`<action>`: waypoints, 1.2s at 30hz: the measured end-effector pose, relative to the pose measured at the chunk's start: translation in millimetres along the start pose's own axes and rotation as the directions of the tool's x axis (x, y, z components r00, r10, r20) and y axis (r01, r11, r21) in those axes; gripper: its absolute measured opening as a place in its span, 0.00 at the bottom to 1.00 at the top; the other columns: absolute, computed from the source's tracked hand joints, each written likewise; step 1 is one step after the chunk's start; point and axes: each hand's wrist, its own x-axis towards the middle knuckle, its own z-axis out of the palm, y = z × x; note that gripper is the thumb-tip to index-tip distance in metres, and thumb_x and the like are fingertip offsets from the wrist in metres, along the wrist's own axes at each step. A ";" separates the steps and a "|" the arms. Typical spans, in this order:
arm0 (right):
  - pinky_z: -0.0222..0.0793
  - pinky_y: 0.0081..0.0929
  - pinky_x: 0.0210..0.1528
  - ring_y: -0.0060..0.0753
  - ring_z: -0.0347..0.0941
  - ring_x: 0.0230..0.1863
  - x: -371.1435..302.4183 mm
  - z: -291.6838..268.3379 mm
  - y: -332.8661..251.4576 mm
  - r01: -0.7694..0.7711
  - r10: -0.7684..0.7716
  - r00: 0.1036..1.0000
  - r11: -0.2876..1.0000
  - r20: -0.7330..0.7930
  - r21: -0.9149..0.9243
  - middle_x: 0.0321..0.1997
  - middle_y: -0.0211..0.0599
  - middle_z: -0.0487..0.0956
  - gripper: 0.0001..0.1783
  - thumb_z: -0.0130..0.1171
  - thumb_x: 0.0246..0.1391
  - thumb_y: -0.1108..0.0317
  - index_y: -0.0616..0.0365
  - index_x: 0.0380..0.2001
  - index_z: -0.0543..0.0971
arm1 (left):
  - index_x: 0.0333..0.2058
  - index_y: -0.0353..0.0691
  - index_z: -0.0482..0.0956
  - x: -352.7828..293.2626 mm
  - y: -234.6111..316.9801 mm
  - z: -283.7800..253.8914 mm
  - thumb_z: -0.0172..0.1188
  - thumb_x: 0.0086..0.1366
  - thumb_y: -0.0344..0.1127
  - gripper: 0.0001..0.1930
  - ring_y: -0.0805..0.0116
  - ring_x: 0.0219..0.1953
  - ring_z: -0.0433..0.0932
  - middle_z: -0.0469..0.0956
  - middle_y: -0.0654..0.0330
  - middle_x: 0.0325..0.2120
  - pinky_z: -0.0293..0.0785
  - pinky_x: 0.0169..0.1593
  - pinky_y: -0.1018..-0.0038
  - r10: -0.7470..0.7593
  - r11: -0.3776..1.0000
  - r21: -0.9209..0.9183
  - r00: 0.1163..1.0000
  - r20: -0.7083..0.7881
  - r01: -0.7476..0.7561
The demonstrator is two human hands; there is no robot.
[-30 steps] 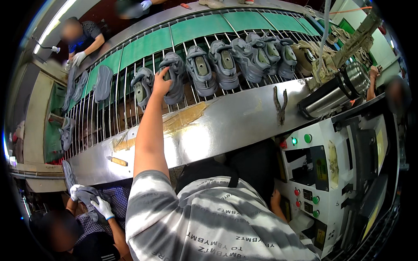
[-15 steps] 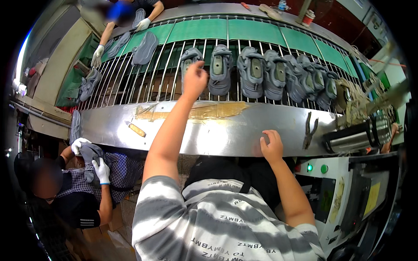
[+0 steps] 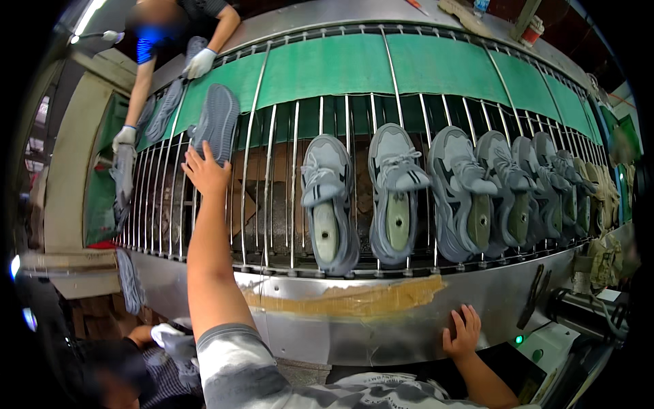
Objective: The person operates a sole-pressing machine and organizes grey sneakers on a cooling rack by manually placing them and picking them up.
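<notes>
My left hand point(image 3: 206, 170) reaches out over the metal rods, fingers apart, at the lower end of a grey shoe sole point(image 3: 219, 116). Its fingertips overlap the sole's end in view; whether they press on it I cannot tell. That sole lies partly on the green cloth point(image 3: 310, 68). Low on the right, my right hand point(image 3: 465, 332) is at the metal ledge point(image 3: 402, 334) with its fingers spread and nothing in them. Between the hands stand a grey sneaker point(image 3: 327, 198) and another sneaker point(image 3: 397, 191), toes pointing away, insoles showing. Several more stand to their right.
Across the rods, a person's gloved hand point(image 3: 199, 63) holds a sole, and the other glove point(image 3: 125, 138) is by a grey shoe point(image 3: 122, 180). Another person point(image 3: 167, 371) works at the lower left. Pliers point(image 3: 531, 300) lie on the ledge beside a steel flask point(image 3: 579, 310).
My left hand has moved left from beside the leftmost sneaker to the grey sole. My right hand stays by the ledge. The view has shifted toward the rods.
</notes>
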 end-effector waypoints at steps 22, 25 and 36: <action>0.62 0.44 0.61 0.50 0.66 0.60 11.1 -10.5 0.3 -0.052 0.051 0.999 0.997 0.020 0.054 0.58 0.45 0.72 0.25 0.59 0.43 0.64 0.56 0.49 0.77 | 0.67 0.71 0.53 20.3 30.9 -69.2 0.67 0.45 0.52 0.49 0.46 0.50 0.75 0.66 0.45 0.53 0.73 0.49 0.53 0.008 0.971 0.204 0.868 0.496 -0.126; 0.60 0.42 0.62 0.47 0.65 0.62 2.7 -12.6 3.1 -0.022 0.023 1.000 0.999 -0.016 0.046 0.58 0.45 0.71 0.25 0.58 0.46 0.65 0.56 0.51 0.75 | 0.62 0.65 0.66 -45.3 14.4 -129.5 0.65 0.42 0.51 0.43 0.47 0.48 0.76 0.70 0.46 0.51 0.73 0.51 0.56 0.051 0.996 0.045 0.921 0.385 -0.074; 0.52 0.43 0.67 0.46 0.59 0.65 -93.5 0.7 11.8 0.021 0.041 0.975 0.962 -0.220 0.271 0.59 0.43 0.70 0.22 0.59 0.48 0.62 0.57 0.47 0.77 | 0.53 0.47 0.74 -317.3 -11.6 -373.0 0.66 0.40 0.45 0.36 0.45 0.49 0.74 0.72 0.45 0.46 0.70 0.53 0.59 0.198 0.871 -0.483 0.962 0.189 -0.085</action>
